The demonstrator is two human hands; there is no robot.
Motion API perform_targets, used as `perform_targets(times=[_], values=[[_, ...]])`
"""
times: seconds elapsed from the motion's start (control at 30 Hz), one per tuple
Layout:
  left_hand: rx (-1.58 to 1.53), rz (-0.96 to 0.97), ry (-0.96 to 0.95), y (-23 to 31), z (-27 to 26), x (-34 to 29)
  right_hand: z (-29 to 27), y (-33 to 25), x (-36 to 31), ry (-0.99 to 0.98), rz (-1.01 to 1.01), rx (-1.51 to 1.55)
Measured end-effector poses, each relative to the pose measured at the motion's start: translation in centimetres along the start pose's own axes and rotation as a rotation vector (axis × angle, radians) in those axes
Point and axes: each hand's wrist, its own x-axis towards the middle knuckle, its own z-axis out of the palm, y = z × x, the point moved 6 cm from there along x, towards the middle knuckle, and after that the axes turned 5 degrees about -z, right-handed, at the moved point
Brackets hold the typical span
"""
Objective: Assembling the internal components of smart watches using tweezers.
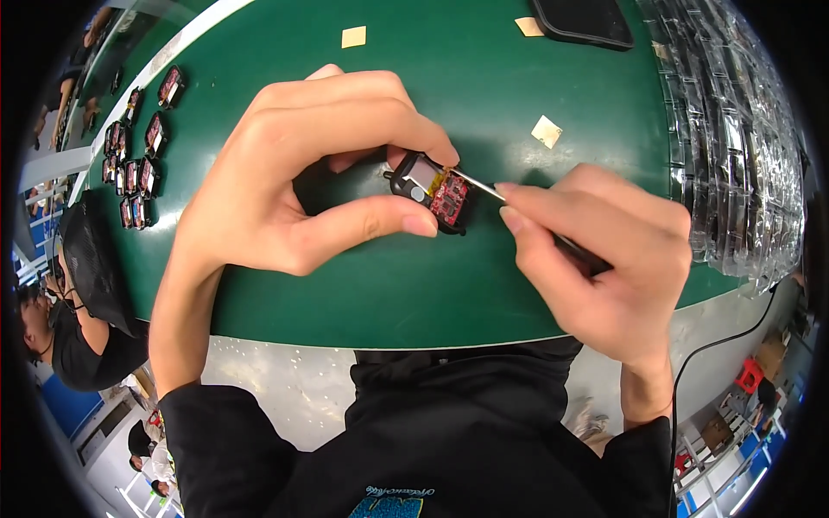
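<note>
Between the thumb and fingers of my left hand (302, 164) is a small black-cased electronic device (443, 204), its inside exposed. A red circuit board and a silvery, battery-like block with a bit of yellow tape show in the case. My right hand (604, 246) is closed round a thin metal tool (479, 185) with a dark handle, gripped like a pen; it may be a screwdriver or tweezers. The tool's tip touches or nearly touches the board's upper edge, right beside my left index fingertip. The exact contact is too small to tell.
Several similar opened devices (131, 177) lie at the table's left. Stacked clear plastic trays (734, 147) line the right side. Small cream paper pieces (547, 132) are scattered on the green tabletop (363, 302). A black tray-like object (583, 22) sits at the far right. A co-worker (82, 345) is at left.
</note>
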Motion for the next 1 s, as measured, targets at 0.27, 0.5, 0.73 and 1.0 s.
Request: perform_targets(times=[0.27, 0.5, 0.73, 1.0], values=[[-0.011, 0.008, -0.014, 0.4, -0.1, 0.1, -0.9, 0.1, -0.2, 0.040, 0.028, 0.001], [0.054, 0.064, 0.020, 0.7, 0.3, 0.3, -1.3, 0.3, -0.3, 0.090, 0.143, 0.056], [0.004, -0.019, -0.016, 0.5, 0.0, -0.2, -0.4, -0.4, 0.5, 0.055, 0.084, 0.056], [-0.173, -0.046, -0.033, 0.4, -0.1, -0.7, 2.0, -1.9, 1.0, -0.015, -0.041, -0.168]])
